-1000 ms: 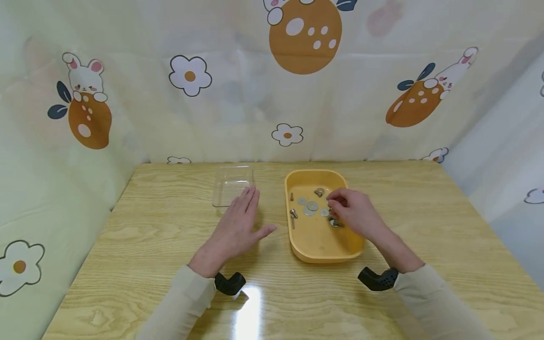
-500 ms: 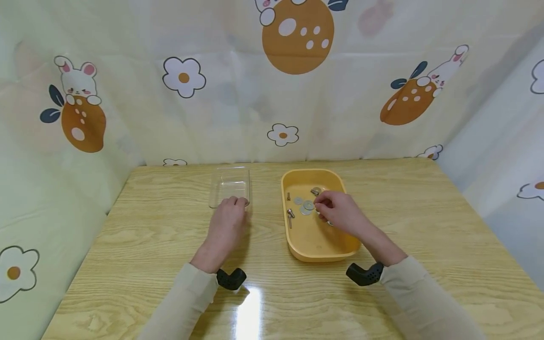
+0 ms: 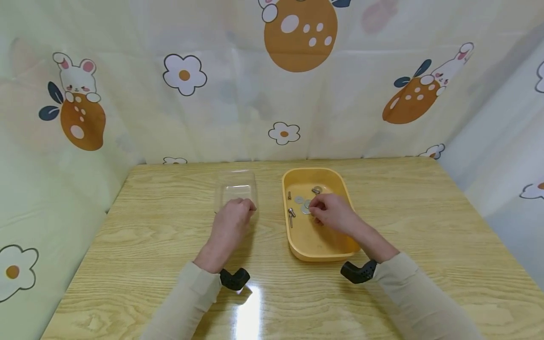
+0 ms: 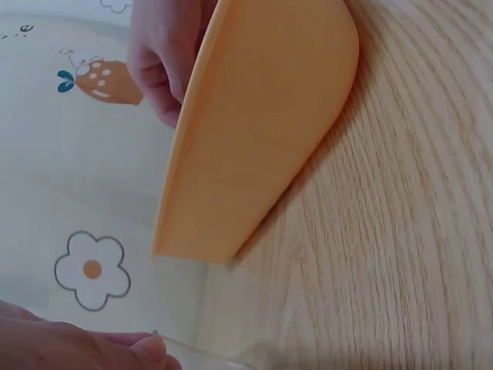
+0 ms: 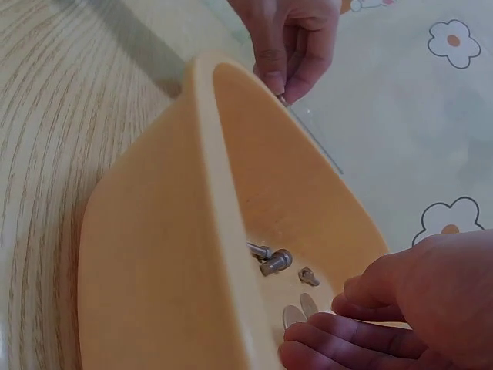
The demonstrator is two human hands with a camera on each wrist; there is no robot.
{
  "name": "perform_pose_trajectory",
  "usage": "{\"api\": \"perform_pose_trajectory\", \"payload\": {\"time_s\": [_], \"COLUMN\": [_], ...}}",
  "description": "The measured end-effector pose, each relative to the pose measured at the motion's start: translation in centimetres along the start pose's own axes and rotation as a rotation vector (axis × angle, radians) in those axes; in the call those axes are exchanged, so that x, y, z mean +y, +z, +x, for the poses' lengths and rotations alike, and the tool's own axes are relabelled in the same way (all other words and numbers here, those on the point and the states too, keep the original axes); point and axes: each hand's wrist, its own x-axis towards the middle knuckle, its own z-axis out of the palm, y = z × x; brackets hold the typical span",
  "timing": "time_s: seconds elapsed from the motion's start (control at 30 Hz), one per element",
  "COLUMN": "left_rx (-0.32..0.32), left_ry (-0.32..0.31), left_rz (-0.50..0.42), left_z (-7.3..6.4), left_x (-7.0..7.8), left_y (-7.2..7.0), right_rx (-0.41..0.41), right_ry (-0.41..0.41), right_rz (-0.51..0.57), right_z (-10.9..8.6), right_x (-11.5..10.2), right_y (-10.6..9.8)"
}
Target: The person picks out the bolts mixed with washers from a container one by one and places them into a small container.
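In the head view my left hand grips the near right rim of a clear plastic box, thumb and fingers pinching its edge. The right wrist view shows this pinch from across the tray. My right hand reaches inside an orange tray, fingers bent and close to flat metal washers. I cannot tell whether its fingertips hold a washer. Bolts lie on the tray floor in the right wrist view. The hand hides the tray's right middle part in the head view.
Along the tray's left side lie a small screw and longer bolts. Another bolt with a washer is near the back. The wooden table meets a patterned curtain behind.
My left hand has gone from flat and spread beside the clear box to gripping its rim; the box has shifted slightly right and nearer. My right hand has moved left within the tray.
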Motion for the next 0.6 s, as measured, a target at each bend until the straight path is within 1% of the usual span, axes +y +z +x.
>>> {"api": "perform_pose_trajectory", "payload": {"time_s": [0.13,0.27,0.47,0.53,0.6], "left_rx": [-0.011,-0.038,-0.021,-0.026,-0.046], "left_ry": [0.015,0.017,0.055,0.053,0.04], "left_rz": [-0.003,-0.02,-0.042,-0.045,-0.048], "left_z": [-0.1,-0.3,-0.6,-0.7,-0.7], "left_x": [0.6,1.3,1.8,1.9,2.1], "left_y": [-0.1,-0.3,-0.1,-0.1,-0.1], "right_rx": [-0.006,-0.012,-0.029,-0.034,-0.037], "right_ry": [0.001,0.009,0.009,0.011,0.006], "right_rz": [-0.012,-0.036,-0.065,-0.066,-0.063], "right_z": [0.2,0.3,0.5,0.6,0.7], "right_x": [0.0,-0.1,-0.2,-0.2,-0.3], "right_y": [0.2,0.4,0.5,0.5,0.5]}}
